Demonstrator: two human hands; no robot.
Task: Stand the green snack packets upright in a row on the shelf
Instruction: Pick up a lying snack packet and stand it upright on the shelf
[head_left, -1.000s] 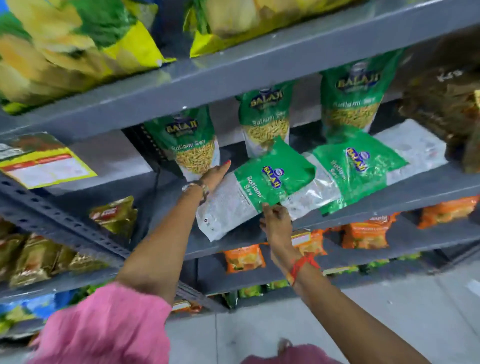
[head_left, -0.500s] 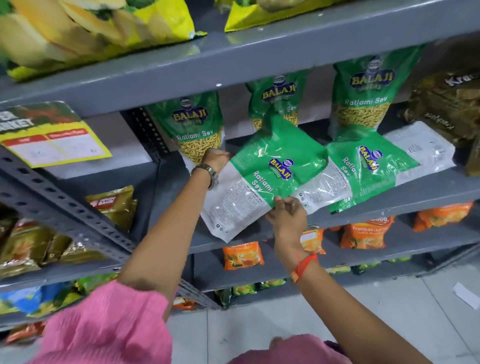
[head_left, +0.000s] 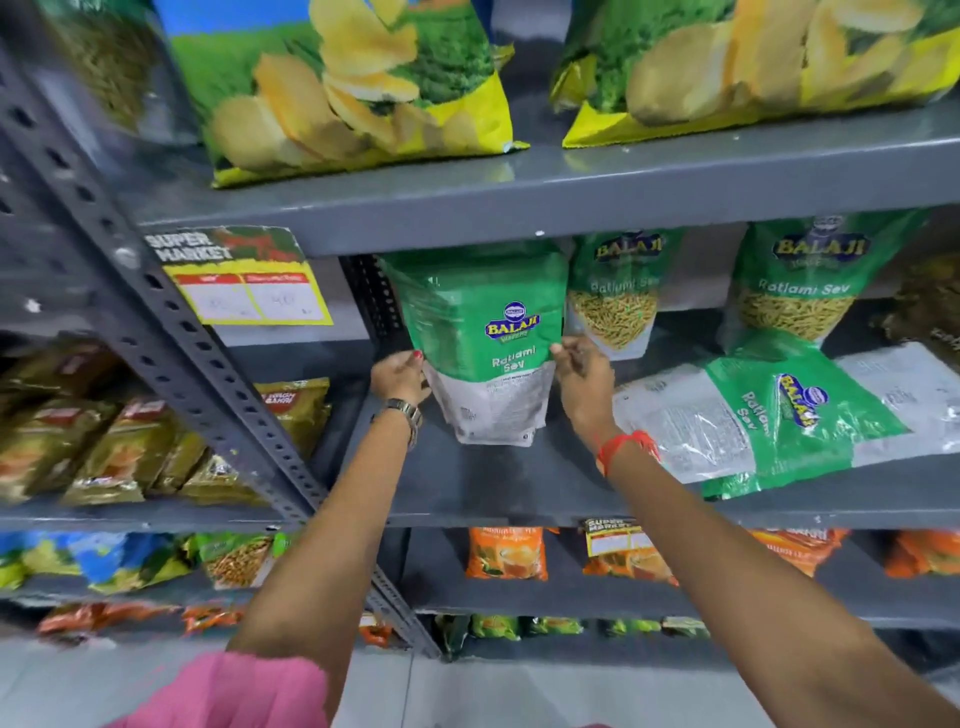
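Both hands on one green packet (head_left: 485, 338), held upright at the left end of the grey middle shelf (head_left: 519, 488), back side facing the camera, white lower half, bottom edge at or just above the shelf board; contact there not resolvable. Left hand (head_left: 400, 374) clamps the packet's left edge around mid-height, fingers wrapped behind it, watch on that wrist. Right hand (head_left: 582, 374) pinches the right edge at about the same height, thumb and fingertips closed on the film, red thread on that wrist. Held packet covers whatever stands behind it in that slot. To its right, two more green packets stand upright against the back: second packet (head_left: 618, 291) just beside the held one, third packet (head_left: 795, 280) further right with a gap between them. One flat packet (head_left: 769, 415) lies on its face on the shelf in front of the third, back up, angled, near the front edge. Upper shelf carries big yellow-green chip bags (head_left: 353, 88). A yellow price tag (head_left: 244, 280) hangs on the upright post to the left. Orange packs (head_left: 506, 553) sit on the shelf below.
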